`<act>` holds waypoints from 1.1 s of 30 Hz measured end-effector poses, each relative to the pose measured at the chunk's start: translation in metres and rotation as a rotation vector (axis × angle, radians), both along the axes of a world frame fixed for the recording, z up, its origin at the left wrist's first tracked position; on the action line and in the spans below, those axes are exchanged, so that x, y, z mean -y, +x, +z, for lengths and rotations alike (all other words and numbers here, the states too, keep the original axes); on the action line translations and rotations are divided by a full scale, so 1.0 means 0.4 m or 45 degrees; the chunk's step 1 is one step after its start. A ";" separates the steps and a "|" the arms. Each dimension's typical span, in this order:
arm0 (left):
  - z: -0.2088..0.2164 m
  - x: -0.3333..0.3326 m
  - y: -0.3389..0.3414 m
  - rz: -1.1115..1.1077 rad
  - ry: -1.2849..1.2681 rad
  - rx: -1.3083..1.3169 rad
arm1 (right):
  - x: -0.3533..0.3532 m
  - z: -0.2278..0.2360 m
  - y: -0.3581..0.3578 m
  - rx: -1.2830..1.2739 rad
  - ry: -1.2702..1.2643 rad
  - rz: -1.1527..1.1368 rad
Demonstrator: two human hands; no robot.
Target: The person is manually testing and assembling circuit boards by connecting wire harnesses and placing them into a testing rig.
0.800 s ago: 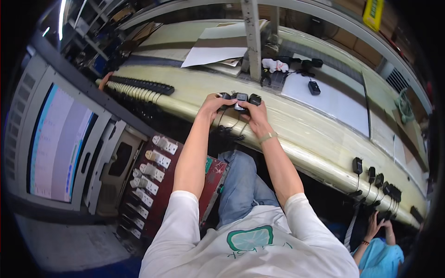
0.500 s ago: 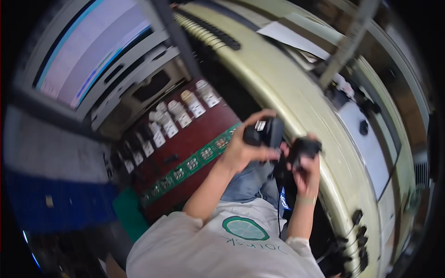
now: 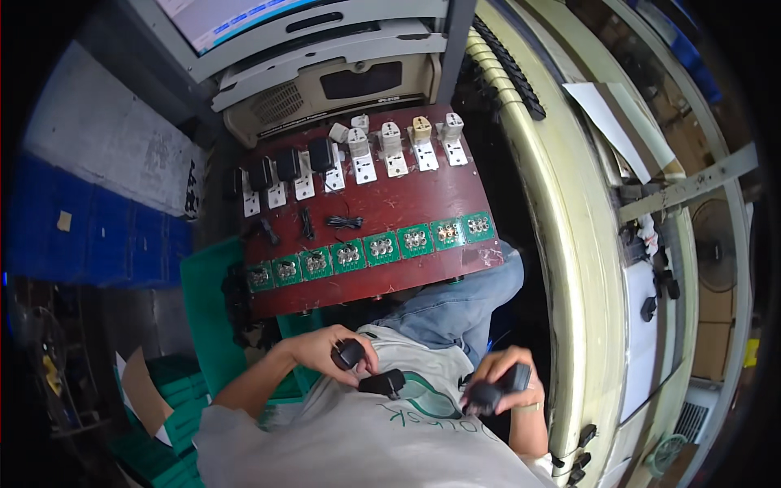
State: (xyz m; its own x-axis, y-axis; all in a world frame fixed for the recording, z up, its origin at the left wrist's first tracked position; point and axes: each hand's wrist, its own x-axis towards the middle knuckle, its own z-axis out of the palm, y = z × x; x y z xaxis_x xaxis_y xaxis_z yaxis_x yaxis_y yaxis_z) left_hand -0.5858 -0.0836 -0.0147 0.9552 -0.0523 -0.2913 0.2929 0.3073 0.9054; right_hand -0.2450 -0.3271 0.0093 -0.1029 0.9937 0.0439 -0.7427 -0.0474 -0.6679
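My left hand is closed at the front of my shirt, gripping a black power adapter. A second black adapter hangs at its fingertips. To the right, my right hand is wrapped round a pair of black adapters, one nearer adapter and one farther adapter. Ahead of both hands is a dark red test board. White sockets line its far side, and several on the left carry plugged-in black adapters. Green circuit boards run along its near side.
Small coiled black cables lie on the board. Beyond it stand a beige computer case and a screen. A pale conveyor belt runs along the right. Green crates sit at left, near blue bins.
The view has swung round, so the board sits more centrally. My hands have come apart and lower, the left going left; each still holds black adapters.
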 end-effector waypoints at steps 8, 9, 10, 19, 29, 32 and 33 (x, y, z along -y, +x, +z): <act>-0.081 0.043 0.029 0.129 -0.221 0.157 | -0.687 0.126 0.157 1.502 -0.257 -0.829; -0.083 0.038 0.029 0.114 -0.194 0.143 | -0.759 0.114 0.187 1.566 -0.283 -0.842; -0.090 0.037 0.023 0.115 -0.169 0.117 | -0.830 0.095 0.194 1.722 -0.324 -0.815; -0.094 0.060 0.017 0.841 -0.487 0.348 | -1.031 0.048 0.148 2.393 -0.106 -0.864; -0.049 0.022 0.061 1.073 -0.299 0.172 | -1.064 0.022 0.075 2.914 -0.035 -0.822; -0.030 0.008 0.083 1.089 -0.240 0.162 | -1.069 0.007 0.075 2.963 -0.052 -0.805; -0.021 0.000 0.097 1.123 -0.232 0.181 | -1.072 0.007 0.080 2.936 -0.040 -0.771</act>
State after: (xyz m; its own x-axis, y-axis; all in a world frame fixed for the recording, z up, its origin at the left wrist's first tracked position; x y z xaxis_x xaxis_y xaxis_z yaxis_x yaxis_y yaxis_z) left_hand -0.5469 -0.0835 -0.0230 0.6967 0.6806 -0.2267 -0.2270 0.5090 0.8303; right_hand -0.2130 0.1016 0.0121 0.2409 0.9175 0.3166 0.9701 -0.2181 -0.1063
